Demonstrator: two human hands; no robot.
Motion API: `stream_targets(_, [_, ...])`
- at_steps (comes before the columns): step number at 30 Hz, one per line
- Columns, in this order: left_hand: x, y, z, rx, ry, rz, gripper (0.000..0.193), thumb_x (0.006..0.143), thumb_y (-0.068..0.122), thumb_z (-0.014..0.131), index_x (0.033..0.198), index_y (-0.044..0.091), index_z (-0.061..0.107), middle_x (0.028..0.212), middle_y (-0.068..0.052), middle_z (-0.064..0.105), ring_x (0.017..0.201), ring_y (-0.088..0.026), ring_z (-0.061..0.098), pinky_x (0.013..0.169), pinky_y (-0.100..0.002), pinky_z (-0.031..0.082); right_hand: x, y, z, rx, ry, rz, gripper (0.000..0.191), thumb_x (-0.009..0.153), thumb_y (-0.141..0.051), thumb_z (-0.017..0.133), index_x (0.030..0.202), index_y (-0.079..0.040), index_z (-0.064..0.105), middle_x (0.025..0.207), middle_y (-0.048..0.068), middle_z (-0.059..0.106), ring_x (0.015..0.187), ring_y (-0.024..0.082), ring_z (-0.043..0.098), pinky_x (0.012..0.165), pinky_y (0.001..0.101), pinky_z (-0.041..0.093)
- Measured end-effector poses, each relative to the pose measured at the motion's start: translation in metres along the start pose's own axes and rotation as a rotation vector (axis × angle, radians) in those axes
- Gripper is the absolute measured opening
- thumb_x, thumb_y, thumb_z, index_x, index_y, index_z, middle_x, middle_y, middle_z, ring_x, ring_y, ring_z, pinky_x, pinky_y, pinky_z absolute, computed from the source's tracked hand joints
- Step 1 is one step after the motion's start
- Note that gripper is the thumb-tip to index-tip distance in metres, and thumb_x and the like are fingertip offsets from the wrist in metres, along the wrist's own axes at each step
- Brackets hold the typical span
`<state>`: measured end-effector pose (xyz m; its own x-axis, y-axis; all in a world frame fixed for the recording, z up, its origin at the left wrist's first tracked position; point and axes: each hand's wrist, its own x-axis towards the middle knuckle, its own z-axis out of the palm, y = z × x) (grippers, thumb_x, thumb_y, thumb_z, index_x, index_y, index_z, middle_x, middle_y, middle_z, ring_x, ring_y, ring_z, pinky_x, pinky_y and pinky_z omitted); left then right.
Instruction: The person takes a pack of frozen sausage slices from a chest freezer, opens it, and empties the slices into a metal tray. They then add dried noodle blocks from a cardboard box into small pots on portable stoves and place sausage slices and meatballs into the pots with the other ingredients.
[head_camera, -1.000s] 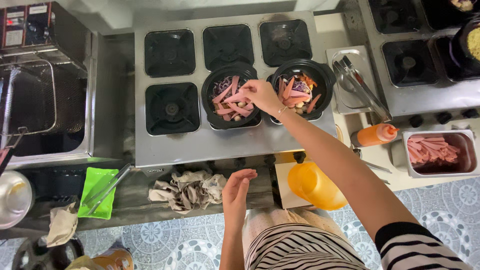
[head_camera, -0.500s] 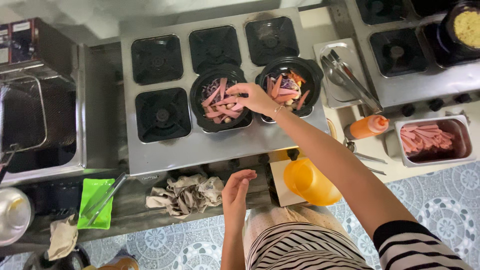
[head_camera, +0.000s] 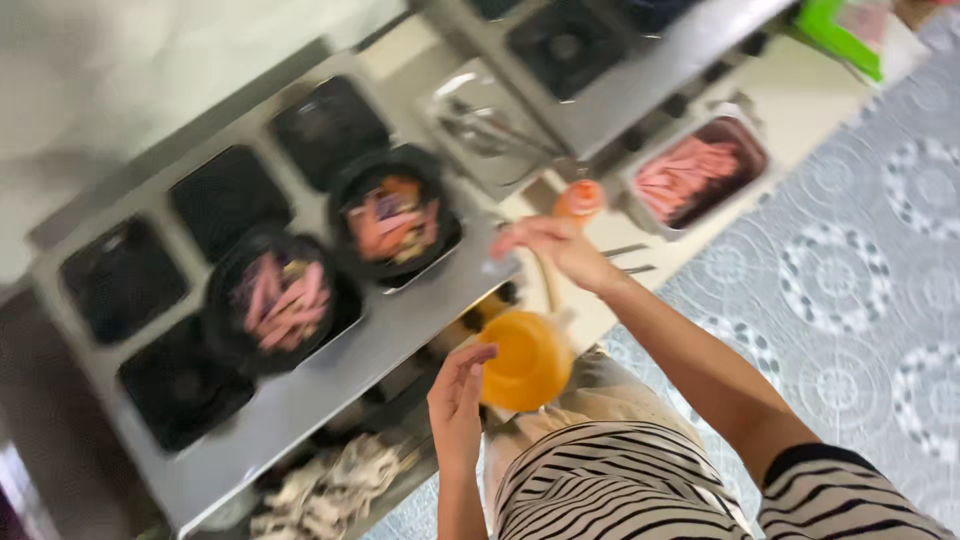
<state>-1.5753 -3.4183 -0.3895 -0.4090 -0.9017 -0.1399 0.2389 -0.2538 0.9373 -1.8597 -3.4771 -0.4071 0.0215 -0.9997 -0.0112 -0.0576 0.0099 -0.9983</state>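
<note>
Above a steel cooktop (head_camera: 400, 330) and patterned floor (head_camera: 850, 280), both hands seemingly empty, blurred.

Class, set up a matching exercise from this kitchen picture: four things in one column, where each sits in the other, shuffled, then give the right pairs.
Things:
1. right hand
2. left hand
3. metal tray of pink strips
4. orange bottle

Places:
A. beside the orange bag, at the counter's front edge
B. stretched out over the counter, just below the orange bottle
C. on the counter between the two stoves
D. in front of the far stove, beside the patterned floor

Pairs: 1-B, 2-A, 3-D, 4-C
</note>
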Motion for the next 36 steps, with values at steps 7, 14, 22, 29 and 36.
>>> stream_targets(7, [0.034, -0.044, 0.112, 0.24, -0.227, -0.078, 0.028, 0.101, 0.009, 0.053, 0.122, -0.002, 0.067, 0.119, -0.009, 0.072, 0.115, -0.018, 0.067, 0.106, -0.032, 0.047, -0.126, 0.096, -0.168, -0.627, 0.47, 0.377, 0.027, 0.099, -0.023, 0.058, 0.11, -0.007, 0.076, 0.11, 0.013, 0.077, 0.098, 0.028, 0.073, 0.089, 0.0364, 0.057])
stream_targets(14, [0.123, -0.207, 0.246, 0.316, -0.112, -0.124, 0.044, 0.095, 0.012, 0.062, 0.137, 0.0, 0.054, 0.119, -0.009, 0.069, 0.108, -0.019, 0.066, 0.096, -0.034, 0.052, -0.166, 0.165, -0.284, -1.054, 0.265, 0.357, 0.039, 0.084, -0.014, 0.065, 0.122, -0.013, 0.071, 0.117, 0.016, 0.069, 0.105, 0.037, 0.065, 0.088, 0.0486, 0.054])
stream_targets(22, [0.169, -0.268, 0.308, 0.644, -0.009, -0.137, 0.05, 0.095, 0.019, 0.067, 0.137, 0.001, 0.047, 0.102, -0.017, 0.075, 0.092, -0.028, 0.074, 0.079, -0.038, 0.057, -0.162, 0.16, -0.3, -1.126, 0.096, 0.247, 0.024, 0.081, -0.01, 0.065, 0.104, -0.012, 0.072, 0.096, 0.011, 0.07, 0.095, 0.034, 0.068, 0.081, 0.049, 0.054])
stream_targets(29, [0.144, -0.251, 0.28, 1.106, 0.293, -0.082, 0.039, 0.093, 0.019, 0.067, 0.131, 0.019, 0.057, 0.11, -0.016, 0.072, 0.095, -0.036, 0.071, 0.08, -0.048, 0.057, -0.163, 0.153, -0.321, -1.03, -0.008, 0.215, 0.021, 0.081, -0.01, 0.064, 0.1, -0.012, 0.072, 0.088, 0.014, 0.071, 0.082, 0.038, 0.069, 0.074, 0.0505, 0.054])
stream_targets(36, [0.172, -0.251, 0.252, 1.395, 0.076, -0.639, 0.073, 0.09, 0.027, 0.065, 0.155, 0.031, 0.033, 0.122, -0.022, 0.063, 0.106, -0.042, 0.066, 0.086, -0.057, 0.055, -0.156, 0.163, -0.327, -0.878, -0.042, 0.172, 0.027, 0.083, -0.003, 0.059, 0.107, -0.008, 0.071, 0.09, 0.017, 0.073, 0.089, 0.039, 0.067, 0.082, 0.0494, 0.053])
